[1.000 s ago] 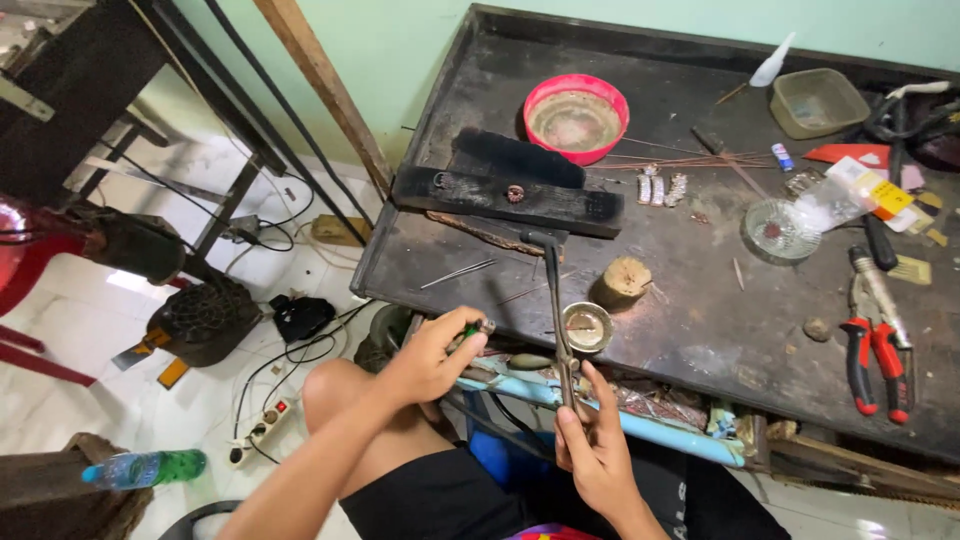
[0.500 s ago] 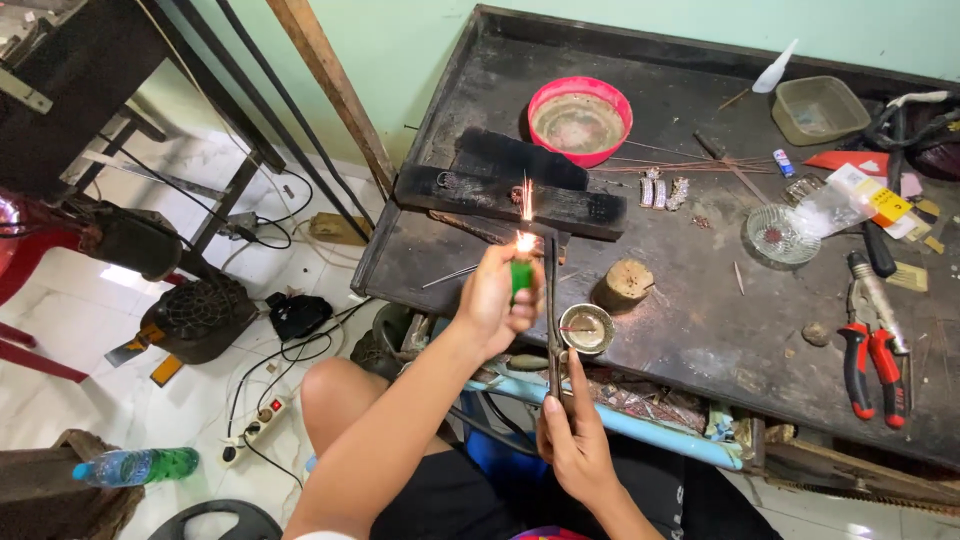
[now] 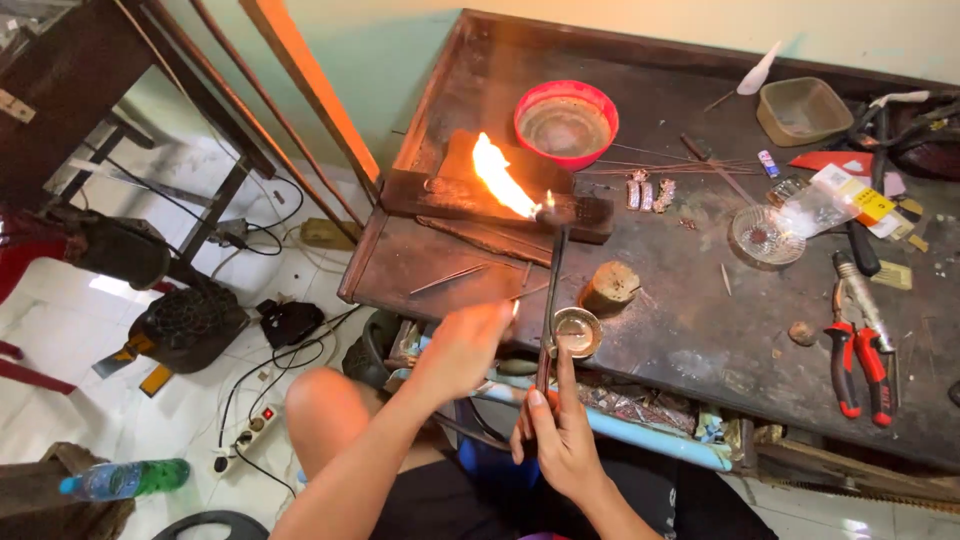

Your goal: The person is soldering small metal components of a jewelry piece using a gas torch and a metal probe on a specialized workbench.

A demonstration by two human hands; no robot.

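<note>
Landmark: the dark charred block (image 3: 480,195) lying on the worktop (image 3: 690,330), with a yellow flame (image 3: 498,175) licking across its top. Left of the block and below the worktop's edge, a power strip (image 3: 245,435) and a green bottle (image 3: 125,478) lie on the floor. Your left hand (image 3: 462,350) hovers in front of the block, just off the worktop's near edge, fingers curled loosely; whether they grip anything cannot be told. Just right of it, your right hand (image 3: 562,440) has its fingers closed around the lower end of the thin torch tube (image 3: 548,300), whose tip reaches up to the block's right end, where the flame starts. Beside the tube sits a small round metal dish (image 3: 578,332), and a stubby wooden cylinder (image 3: 610,287) stands just beyond it. Behind the block's right end is a red bowl (image 3: 566,122). Far right of the block, red-handled pliers (image 3: 862,365) lie flat.
</note>
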